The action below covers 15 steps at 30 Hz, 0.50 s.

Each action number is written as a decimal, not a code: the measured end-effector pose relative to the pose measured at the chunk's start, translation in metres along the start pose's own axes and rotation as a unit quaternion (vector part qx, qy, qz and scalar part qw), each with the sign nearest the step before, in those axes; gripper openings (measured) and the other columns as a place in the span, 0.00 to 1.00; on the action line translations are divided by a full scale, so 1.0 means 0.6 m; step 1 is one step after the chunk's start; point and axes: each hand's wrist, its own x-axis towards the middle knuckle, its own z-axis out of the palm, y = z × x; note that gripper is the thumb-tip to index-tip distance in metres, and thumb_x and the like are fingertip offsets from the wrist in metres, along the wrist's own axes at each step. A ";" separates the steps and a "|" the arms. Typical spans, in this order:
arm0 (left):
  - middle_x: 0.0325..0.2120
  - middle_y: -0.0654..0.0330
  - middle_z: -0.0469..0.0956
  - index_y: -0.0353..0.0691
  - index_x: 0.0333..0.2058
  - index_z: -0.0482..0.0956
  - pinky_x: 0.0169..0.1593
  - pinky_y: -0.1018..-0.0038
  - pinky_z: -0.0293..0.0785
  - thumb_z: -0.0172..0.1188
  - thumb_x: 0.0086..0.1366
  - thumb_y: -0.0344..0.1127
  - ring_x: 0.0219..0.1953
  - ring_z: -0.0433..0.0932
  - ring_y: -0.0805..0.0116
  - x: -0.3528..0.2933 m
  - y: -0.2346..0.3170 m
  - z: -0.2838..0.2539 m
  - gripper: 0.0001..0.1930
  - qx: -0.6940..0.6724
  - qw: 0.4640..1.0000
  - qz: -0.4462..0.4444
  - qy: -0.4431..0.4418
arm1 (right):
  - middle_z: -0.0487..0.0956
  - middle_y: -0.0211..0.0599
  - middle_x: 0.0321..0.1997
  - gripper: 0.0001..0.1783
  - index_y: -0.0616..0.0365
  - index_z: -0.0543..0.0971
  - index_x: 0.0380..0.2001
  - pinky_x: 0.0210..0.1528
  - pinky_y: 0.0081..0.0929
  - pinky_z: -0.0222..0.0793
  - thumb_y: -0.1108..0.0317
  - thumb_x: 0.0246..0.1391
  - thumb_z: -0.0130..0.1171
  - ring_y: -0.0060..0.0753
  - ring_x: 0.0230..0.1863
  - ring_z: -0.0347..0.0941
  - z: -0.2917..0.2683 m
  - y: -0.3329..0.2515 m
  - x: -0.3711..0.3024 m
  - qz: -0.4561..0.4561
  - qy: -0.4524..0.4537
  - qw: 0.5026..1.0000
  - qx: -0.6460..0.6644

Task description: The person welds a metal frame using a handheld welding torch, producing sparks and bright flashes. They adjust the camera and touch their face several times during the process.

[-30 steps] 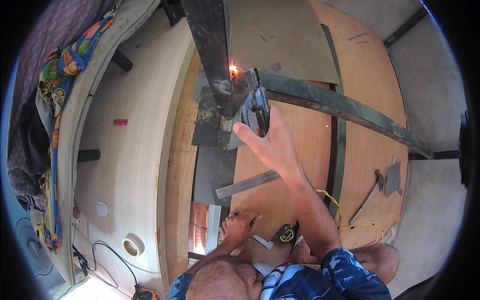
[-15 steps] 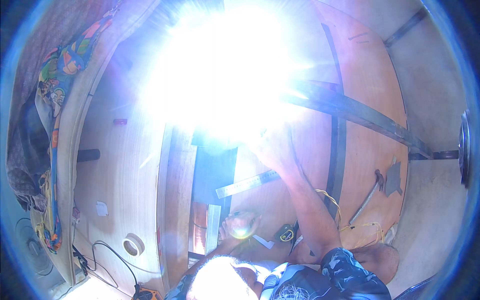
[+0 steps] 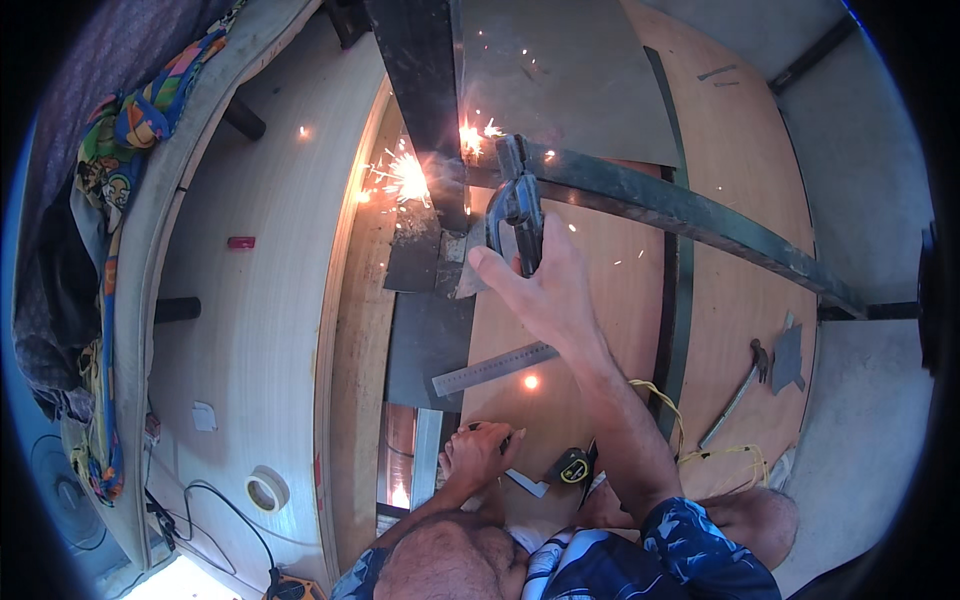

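My right hand [image 3: 548, 285] is closed round the black handle of a welding electrode holder [image 3: 518, 205]. Its jaws are up beside the joint where a dark upright steel tube [image 3: 415, 80] meets a long steel crossbar [image 3: 690, 215]. Bright orange sparks [image 3: 406, 178] fly off around that joint. Nearer my body, my left hand [image 3: 478, 452] is curled with bent fingers by a pale metal strip [image 3: 425, 450]. A small dark thing shows at its fingers, too little to name. Between the hands lie a dark flat plate [image 3: 430, 335] and a steel ruler [image 3: 495, 367].
A tape measure [image 3: 570, 467] lies near my knees. At right are a hammer [image 3: 735, 400], a dark scrap of sheet [image 3: 788, 357] and a yellow cord [image 3: 750, 455]. A tape roll [image 3: 267, 490] and black cable [image 3: 235, 510] lie left. Patterned cloth [image 3: 125, 130] hangs over the far-left edge.
The blinding white glare over the joint has gone, leaving scattered sparks and thin smoke. The electrode holder and steel tubes now show clearly. My arms stay in nearly the same place.
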 end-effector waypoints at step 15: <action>0.21 0.54 0.83 0.43 0.24 0.83 0.29 0.53 0.80 0.71 0.67 0.48 0.21 0.83 0.50 0.001 0.000 0.002 0.18 0.013 1.000 0.008 0.024 | 0.79 0.35 0.21 0.32 0.69 0.75 0.44 0.25 0.32 0.73 0.51 0.53 0.77 0.31 0.22 0.78 0.004 0.010 0.007 -0.012 -0.005 0.999 -0.030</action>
